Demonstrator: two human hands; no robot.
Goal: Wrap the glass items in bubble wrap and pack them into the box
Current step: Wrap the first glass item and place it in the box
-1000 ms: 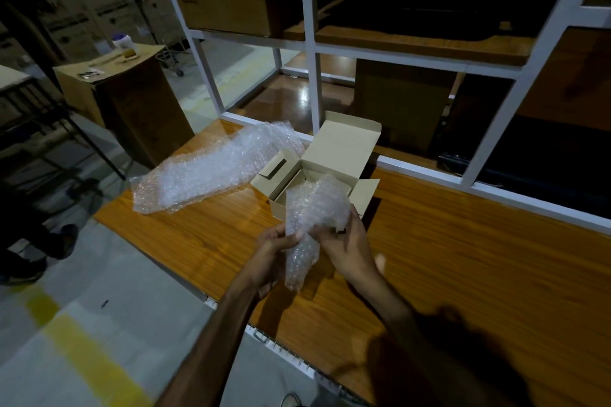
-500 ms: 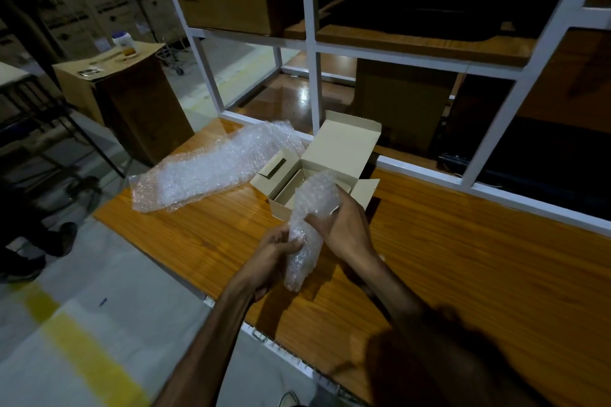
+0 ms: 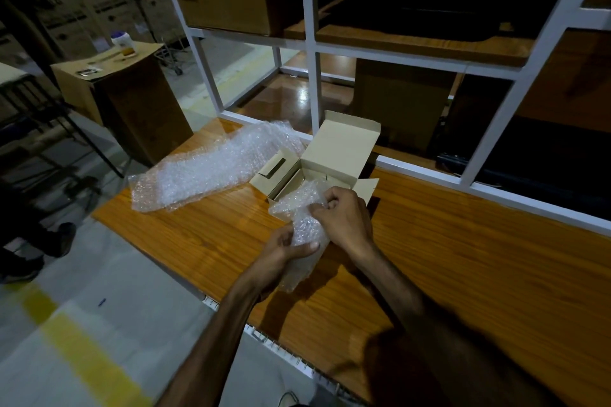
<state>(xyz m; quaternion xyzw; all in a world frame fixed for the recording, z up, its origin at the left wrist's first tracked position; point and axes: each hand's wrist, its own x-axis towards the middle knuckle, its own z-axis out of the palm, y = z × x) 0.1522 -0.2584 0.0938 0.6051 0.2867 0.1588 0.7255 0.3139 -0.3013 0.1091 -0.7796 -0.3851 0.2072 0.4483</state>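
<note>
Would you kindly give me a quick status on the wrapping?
Both hands, left and right, gripping bubble-wrapped bundle. Bundle above table, just short of open box. Nothing blocking box.

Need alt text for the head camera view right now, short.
Both hands, left hand and right hand, grip a bubble-wrapped bundle over a wooden table, just in front of an open cardboard box. A loose bubble wrap sheet lies left of the box.

Both forearms bare, no sleeves in frame. Left hand (image 3: 284, 249) and right hand (image 3: 344, 220) bare too: no gloves, rings, watch or wristbands visible. Lower right arm in heavy shadow.
</note>
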